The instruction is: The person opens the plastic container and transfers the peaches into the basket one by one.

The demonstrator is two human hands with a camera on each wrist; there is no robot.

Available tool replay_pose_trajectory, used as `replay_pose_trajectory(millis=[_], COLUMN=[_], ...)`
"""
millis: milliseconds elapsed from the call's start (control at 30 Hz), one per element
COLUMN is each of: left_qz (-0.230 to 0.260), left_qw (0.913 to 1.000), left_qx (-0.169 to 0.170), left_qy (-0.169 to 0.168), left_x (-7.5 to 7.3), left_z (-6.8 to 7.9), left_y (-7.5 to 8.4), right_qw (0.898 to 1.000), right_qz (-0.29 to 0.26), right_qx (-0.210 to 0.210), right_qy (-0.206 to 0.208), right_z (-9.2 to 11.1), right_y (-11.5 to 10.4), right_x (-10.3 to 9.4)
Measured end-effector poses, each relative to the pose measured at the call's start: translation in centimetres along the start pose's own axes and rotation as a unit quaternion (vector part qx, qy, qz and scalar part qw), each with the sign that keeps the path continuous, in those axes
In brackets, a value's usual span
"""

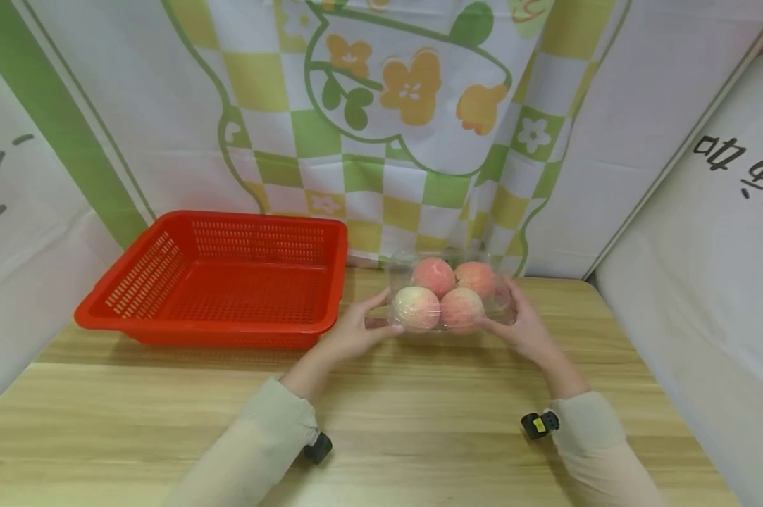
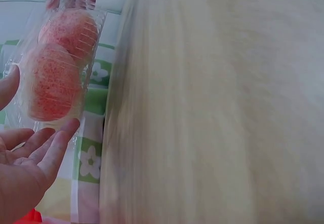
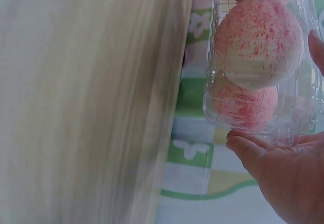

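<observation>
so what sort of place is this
Probably a small makeshift recording booth, though I can't be certain: printed curtains close in three sides of a wood-grain table, and two small black wrist cameras are in view.

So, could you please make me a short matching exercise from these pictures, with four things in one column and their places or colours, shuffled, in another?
Column one
1. Perforated plastic basket
2. Four peaches
3. Left hand
4. Right hand

Column two
A. Inside the clear plastic box
B. At the end of the box farther from the basket
C. Red all over, standing on the wooden table
D. At the end of the box nearer the basket

Right pairs: 1-C, 2-A, 3-D, 4-B
</observation>
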State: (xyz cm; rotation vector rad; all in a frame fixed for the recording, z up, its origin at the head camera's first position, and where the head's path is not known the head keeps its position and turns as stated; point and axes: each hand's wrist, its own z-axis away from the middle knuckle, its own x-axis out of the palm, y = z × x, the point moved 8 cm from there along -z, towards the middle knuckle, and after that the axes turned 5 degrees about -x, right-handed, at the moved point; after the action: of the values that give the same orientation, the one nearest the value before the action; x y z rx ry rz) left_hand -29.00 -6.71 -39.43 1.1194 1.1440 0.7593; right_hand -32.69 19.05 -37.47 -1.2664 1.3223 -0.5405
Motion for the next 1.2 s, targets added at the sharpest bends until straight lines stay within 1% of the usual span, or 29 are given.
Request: replay_pose_trajectory(millis=[67,133,267,433,567,700,800,1067,1200], left_qz=[-0.008,-0.009,-0.008,0.012,0.022,0.027,0.033,0.045,0.041], left_qw=[0.9999,0.9998,0.9992,0.9993,0.9983,0.997,0.9967,0.9957,0.9955], left_qx=[-0.006,-0.016,-0.031,-0.027,-0.051,-0.072,-0.074,-0.081,-0.085], left_qy=[0.008,0.012,0.023,0.022,0.02,0.012,0.003,-0.013,-0.007], left_x=[-0.2,-0.3,-0.4,-0.6,-0.8,-0.7,-0.6,-0.6,-0.7], left_z=[0.4,0.8,1.4,1.5,1.8,2.2,2.3,2.3,2.3], left_y=[-0.3,-0.7,-1.3,-1.8,-2.7,-3.5,-3.7,-3.6,-3.6], right_qw=[1.0,1.0,1.0,0.999,0.999,0.999,0.998,0.997,0.996], right_qz=[-0.002,-0.002,0.016,0.022,0.017,0.027,0.041,0.048,0.068], right_qx=[-0.007,-0.004,0.023,0.033,0.025,0.034,0.041,0.04,0.042], right_qy=[-0.001,-0.005,-0.011,-0.01,-0.021,-0.028,-0.026,-0.037,-0.049], right_z=[-0.1,0.0,0.2,0.4,0.6,0.9,1.1,1.3,1.2], right_y=[0.0,0.1,0.5,0.7,0.8,1.3,1.5,1.4,1.1], right_x=[0.5,0.9,1.4,2.0,2.8,3.4,3.5,3.6,3.4])
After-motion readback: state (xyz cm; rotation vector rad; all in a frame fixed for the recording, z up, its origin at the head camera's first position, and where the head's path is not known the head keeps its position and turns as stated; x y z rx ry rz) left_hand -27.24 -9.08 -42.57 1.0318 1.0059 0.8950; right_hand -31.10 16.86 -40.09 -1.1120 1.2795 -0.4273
